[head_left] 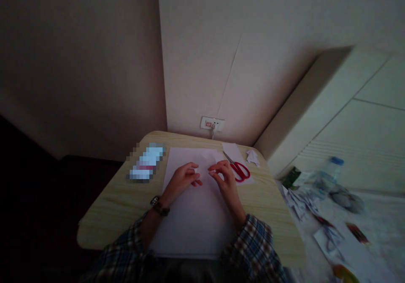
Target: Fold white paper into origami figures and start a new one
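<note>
Beneath our left hand [185,178] and right hand [226,178] we see smooth, matt paper [193,224]; beside the right one, scissors [237,167] with metal blades and plastic handles. Around both hands, the tabletop [268,200] looks wood-grained (real or printed, we cannot tell); behind them, matt cloth sleeves [257,240].

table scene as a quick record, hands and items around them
left hand: over the large white sheet, fingers curled; held item, if any, unclear
right hand: over the same sheet, thumb and finger close together; held item, if any, unclear
scissors: red-handled, right of the right hand, blades pointing away from the person
phone-like item: pixelated, left of the sheet
creased paper: small, white, right of the scissors
</note>
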